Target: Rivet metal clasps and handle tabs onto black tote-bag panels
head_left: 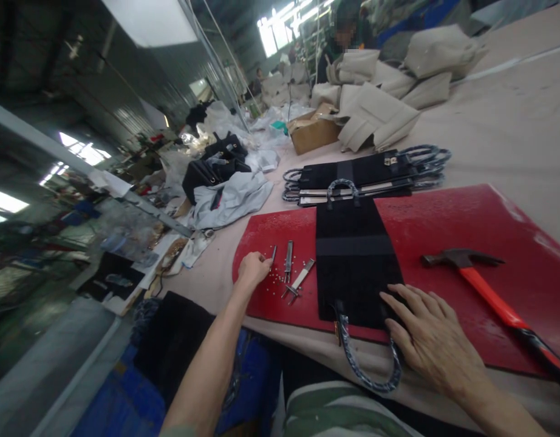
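Observation:
My left hand (pixel 254 268) is closed, with thumb and fingertips pinching a thin metal punch (pixel 274 253) at the left of the red board (pixel 280 227). Small pale bits, perhaps rivets, are scattered beside it. Close by lie a pronged metal tool (pixel 288 261) and a second, tilted metal tool (pixel 302 276). A black bag panel (pixel 357 255) lies flat across the board, a plastic-wrapped handle (pixel 368 382) hanging over the near edge. My right hand (pixel 426 331) rests with spread fingers on the panel's near right corner.
A hammer (pixel 484 285) with an orange handle lies right of the panel. Behind the board are stacked black panels (pixel 357 173) with wrapped handles, a cardboard box (pixel 314 135) and beige bag pieces (pixel 375 115). Black bags (pixel 216 167) sit at left. A person (pixel 344 36) is beyond.

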A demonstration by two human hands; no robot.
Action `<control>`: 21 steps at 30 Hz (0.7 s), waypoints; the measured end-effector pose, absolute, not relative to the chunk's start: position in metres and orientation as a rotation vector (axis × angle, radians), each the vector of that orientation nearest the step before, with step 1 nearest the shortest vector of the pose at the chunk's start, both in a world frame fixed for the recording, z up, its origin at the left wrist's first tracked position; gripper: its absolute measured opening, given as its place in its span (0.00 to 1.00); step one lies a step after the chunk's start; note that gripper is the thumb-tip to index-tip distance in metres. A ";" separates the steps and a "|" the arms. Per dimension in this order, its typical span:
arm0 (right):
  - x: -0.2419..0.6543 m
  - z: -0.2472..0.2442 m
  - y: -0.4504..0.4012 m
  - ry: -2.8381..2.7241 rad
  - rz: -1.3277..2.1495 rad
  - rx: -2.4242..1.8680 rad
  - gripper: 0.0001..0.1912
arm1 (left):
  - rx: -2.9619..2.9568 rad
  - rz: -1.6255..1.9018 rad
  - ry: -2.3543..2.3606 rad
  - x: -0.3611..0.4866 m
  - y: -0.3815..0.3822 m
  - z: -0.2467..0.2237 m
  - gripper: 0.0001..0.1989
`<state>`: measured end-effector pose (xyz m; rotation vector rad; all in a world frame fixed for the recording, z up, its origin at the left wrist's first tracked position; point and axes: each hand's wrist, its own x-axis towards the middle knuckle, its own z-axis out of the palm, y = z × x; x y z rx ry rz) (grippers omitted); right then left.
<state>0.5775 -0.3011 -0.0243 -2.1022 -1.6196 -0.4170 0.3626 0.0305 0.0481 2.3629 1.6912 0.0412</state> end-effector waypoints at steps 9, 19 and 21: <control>0.572 -0.016 -0.304 -1.615 -0.248 -2.186 0.21 | 2.210 -0.041 1.610 0.405 0.057 0.045 0.10; 0.563 -0.007 -0.304 -1.566 -0.168 -2.230 0.21 | 1.712 0.339 0.914 0.407 -0.032 0.053 0.14; 0.564 -0.008 -0.304 -1.563 -0.166 -2.237 0.21 | 1.589 0.363 0.734 0.416 -0.069 0.044 0.17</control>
